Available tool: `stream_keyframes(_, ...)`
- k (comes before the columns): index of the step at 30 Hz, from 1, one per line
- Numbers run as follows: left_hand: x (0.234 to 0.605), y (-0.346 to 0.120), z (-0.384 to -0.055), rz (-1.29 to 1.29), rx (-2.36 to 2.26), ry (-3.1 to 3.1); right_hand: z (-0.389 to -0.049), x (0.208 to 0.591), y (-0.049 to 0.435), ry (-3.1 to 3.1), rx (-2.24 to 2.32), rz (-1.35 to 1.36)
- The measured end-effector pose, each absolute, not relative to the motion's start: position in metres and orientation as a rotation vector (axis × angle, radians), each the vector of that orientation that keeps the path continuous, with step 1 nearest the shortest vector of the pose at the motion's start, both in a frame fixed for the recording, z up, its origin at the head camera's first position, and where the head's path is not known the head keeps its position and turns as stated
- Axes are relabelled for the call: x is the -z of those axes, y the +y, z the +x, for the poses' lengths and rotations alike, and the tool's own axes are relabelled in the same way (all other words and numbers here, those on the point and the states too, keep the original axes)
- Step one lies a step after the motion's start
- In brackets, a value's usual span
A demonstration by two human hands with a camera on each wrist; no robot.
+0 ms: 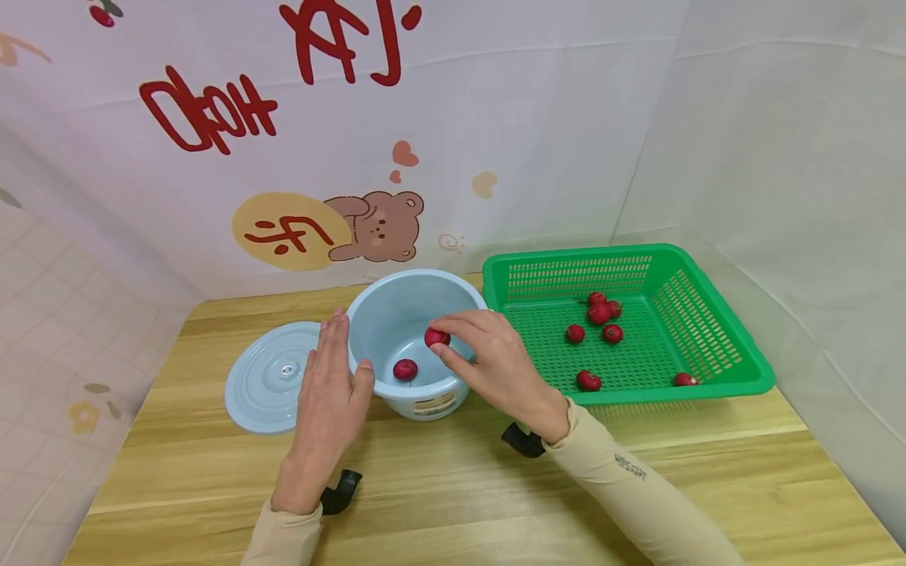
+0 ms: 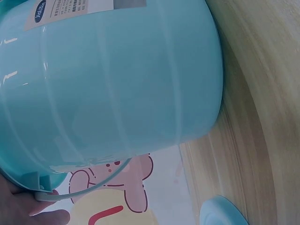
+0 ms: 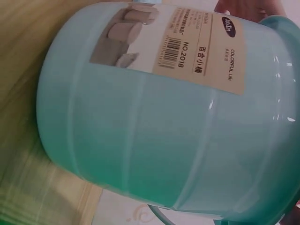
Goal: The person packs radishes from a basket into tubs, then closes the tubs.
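Observation:
A light blue plastic bucket (image 1: 385,310) stands at the middle of the wooden table, a paper label (image 3: 197,51) on its side. My right hand (image 1: 499,365) pinches a small red radish (image 1: 436,337) between thumb and fingers, over the bucket's opening. One more radish (image 1: 406,370) lies on the bucket floor. At the bucket's left rim is my left hand (image 1: 330,401), its fingers straight and laid along the edge. In the left wrist view, its fingers (image 2: 49,218) show beside the rim, near the thin handle (image 2: 89,190).
A green perforated basket (image 1: 736,346) sits to the right, with several radishes (image 1: 599,314) scattered inside. Left of the bucket lies a round blue lid (image 1: 258,377), partly behind my left hand. A printed cloth backdrop (image 1: 552,118) rises behind the table (image 1: 439,495).

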State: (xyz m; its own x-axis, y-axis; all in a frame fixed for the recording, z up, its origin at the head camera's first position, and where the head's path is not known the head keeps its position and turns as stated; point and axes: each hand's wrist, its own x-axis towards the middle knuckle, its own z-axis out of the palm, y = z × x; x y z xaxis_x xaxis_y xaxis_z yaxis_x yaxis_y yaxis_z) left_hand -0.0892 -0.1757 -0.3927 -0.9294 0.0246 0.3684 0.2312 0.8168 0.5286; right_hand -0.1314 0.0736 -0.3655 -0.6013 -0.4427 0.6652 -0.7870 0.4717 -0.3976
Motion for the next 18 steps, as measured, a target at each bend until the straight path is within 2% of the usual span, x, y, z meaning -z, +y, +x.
stream_keyframes(11,0.393,-0.175,-0.09,-0.19,0.836,-2.65,-0.128,0.362,0.079,-2.359,-0.941,0.971)
stream_keyframes(18,0.393,-0.176,-0.09,-0.194,0.834,-2.653,-0.119,0.352,0.105,-2.282,-1.076,0.97)
